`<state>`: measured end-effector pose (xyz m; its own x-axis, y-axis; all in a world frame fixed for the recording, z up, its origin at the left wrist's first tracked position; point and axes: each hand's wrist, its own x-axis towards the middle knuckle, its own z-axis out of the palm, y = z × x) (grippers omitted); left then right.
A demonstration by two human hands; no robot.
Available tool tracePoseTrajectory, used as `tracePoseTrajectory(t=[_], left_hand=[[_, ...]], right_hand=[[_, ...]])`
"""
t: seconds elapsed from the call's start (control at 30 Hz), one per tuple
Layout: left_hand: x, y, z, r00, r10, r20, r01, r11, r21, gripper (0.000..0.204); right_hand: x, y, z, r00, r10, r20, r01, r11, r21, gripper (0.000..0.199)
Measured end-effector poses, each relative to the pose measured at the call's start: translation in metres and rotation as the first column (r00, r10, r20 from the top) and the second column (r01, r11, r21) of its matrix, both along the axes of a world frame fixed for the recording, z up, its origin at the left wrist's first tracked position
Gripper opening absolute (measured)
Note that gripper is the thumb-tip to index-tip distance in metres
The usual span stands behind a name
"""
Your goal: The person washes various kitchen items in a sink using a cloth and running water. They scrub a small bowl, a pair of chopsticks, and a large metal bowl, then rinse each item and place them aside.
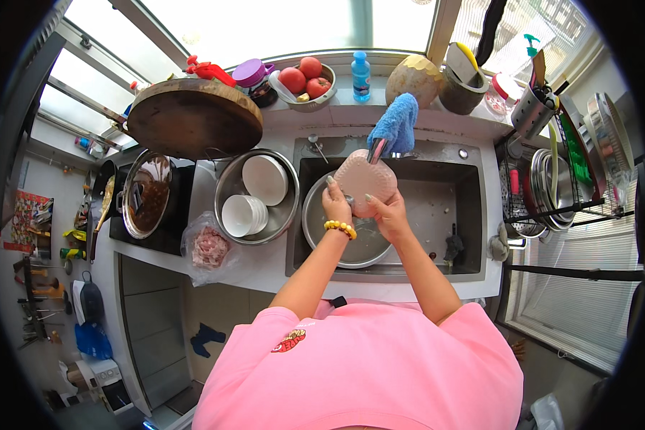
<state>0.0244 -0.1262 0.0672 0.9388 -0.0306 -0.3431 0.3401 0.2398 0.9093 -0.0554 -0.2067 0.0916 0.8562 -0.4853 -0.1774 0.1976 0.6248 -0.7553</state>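
Observation:
Over the sink (437,208), both my hands hold a pale pink dish (365,175) with a textured rim, directly under the tap (375,152). My left hand (337,203) grips its left edge, and a beaded bracelet sits on that wrist. The fingers of my right hand (388,216) are closed on its lower right edge. A small greyish spot by my left fingers is too small to make out. Below the dish, a round metal basin (315,240) stands in the left part of the sink. A blue cloth (395,125) is draped over the tap.
Left of the sink, a steel bowl (290,208) holds white bowls, beside bagged raw meat (209,247). Further left are a lidded pan (147,193) and a round wooden board (193,118). Tomatoes (310,67) and a blue bottle (360,77) line the sill. A dish rack (552,218) stands right.

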Motion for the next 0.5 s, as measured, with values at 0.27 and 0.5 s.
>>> tracePoseTrajectory(t=[0.27,0.5], left_hand=[[0.012,-0.005,-0.043,0.971,0.048,-0.235,-0.023,0.994,0.111,0.05],[-0.021,-0.005,0.0,0.902,-0.245,-0.354,0.056,0.883,-0.467,0.067]], right_hand=[[0.012,0.015,-0.006,0.998,-0.051,-0.027,0.046,0.987,-0.152,0.031],[0.003,0.002,-0.01,0.99,0.016,-0.143,-0.127,0.566,-0.815,0.023]])
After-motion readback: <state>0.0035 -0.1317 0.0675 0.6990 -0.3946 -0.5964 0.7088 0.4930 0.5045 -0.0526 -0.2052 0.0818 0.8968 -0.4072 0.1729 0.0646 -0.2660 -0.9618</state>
